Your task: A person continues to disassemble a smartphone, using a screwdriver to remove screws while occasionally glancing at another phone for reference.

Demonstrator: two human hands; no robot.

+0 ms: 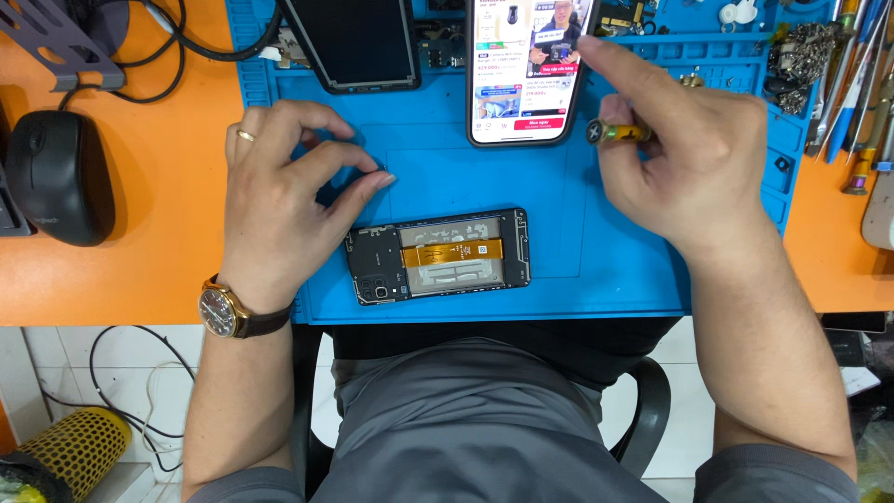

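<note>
- I take the blue work mat (615, 270) as my landmark; it lies on the orange table (140, 251), and everything I name sits on it or beside it.
- My left hand (279, 196) rests on the mat's left part, fingers curled in, thumb and forefinger pinched narrow on something tiny that I cannot make out; a ring and a wristwatch (222, 310) show on that arm.
- My right hand (684, 158) hovers over the mat's right part; it grips a small yellow-handled screwdriver (619, 132) in the curled fingers, while the forefinger stretches out to touch the lit phone (526, 70) at the mat's top centre.
- The opened phone (440, 254), back cover off, orange flex cable showing, lies flat near the mat's front edge, between my hands and touching neither.
- A dark phone screen (354, 42) lies at the mat's top, left of the lit phone.
- A black mouse (58, 177) sits off the mat, well to its left.
</note>
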